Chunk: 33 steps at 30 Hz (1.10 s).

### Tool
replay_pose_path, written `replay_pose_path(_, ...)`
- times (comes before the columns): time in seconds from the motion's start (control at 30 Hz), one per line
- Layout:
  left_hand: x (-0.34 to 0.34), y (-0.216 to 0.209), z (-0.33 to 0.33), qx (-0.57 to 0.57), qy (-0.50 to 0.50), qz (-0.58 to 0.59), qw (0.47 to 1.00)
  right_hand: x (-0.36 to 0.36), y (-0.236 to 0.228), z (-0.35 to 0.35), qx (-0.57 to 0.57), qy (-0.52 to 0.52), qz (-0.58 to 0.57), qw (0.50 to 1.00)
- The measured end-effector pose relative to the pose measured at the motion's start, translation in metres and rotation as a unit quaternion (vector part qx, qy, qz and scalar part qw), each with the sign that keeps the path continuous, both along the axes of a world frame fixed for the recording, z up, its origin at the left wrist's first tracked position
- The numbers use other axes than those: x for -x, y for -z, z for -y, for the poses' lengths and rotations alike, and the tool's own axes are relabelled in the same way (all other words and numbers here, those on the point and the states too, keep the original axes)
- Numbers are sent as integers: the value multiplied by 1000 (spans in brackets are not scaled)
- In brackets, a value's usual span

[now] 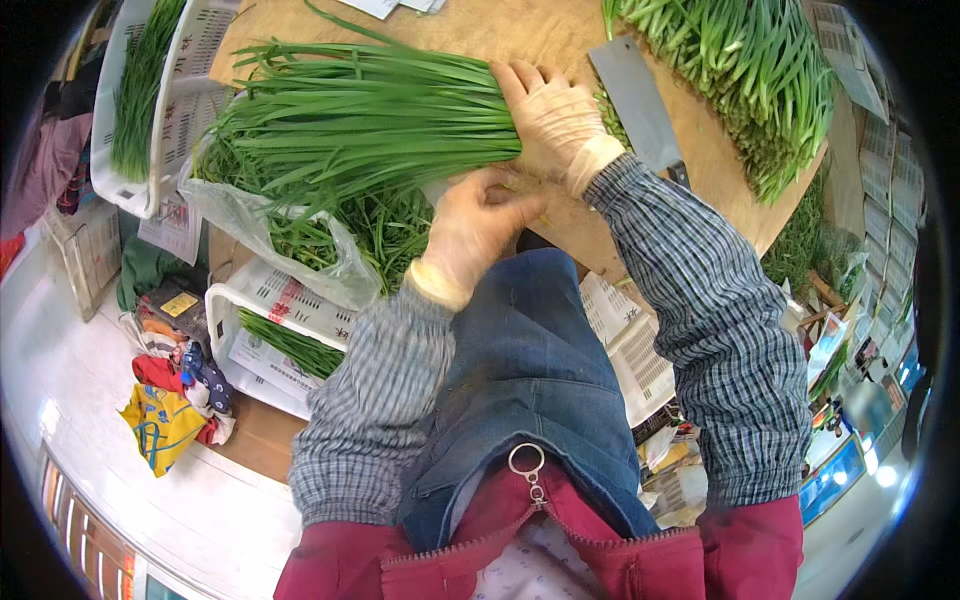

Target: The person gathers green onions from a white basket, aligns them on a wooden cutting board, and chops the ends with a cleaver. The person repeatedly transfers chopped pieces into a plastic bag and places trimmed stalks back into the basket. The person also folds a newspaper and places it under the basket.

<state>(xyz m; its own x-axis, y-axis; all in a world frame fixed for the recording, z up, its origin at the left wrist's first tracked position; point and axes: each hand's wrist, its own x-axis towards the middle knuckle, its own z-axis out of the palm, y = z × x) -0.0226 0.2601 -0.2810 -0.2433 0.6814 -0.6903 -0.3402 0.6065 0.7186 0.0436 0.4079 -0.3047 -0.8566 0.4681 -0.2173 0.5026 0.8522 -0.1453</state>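
A thick bundle of long green garlic chives lies across the wooden board, its leaf tips to the left. My right hand, in a thin pale glove, is closed over the bundle's right end. My left hand, gloved as well, is just below that end. Its fingers are curled and its thumb is held apart; I see nothing between them. Right of my right hand, a cleaver lies with its wide blade flat on the board and its dark handle toward my right sleeve.
A large heap of chives covers the board's far right. Below the bundle, a clear plastic bag holds loose leaves. White crates with greens stand at the left, another crate beneath the bag. Cloths hang lower left.
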Motion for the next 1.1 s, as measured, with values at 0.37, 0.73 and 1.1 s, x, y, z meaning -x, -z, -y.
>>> replay_pose_path(0.37, 45, 25, -77, -48, 440, -632, 636, -9, -19, -16, -16, 32, -31, 999)
replay_pose_path(0.73, 40, 28, -72, -103, 389, -647, 648, -86, -25, 42, 228, 359, -373, 825)
replay_pose_path(1.1, 46, 31, -74, -145, 390, -662, 623, -45, -5, 71, 205, 470, -330, 793)
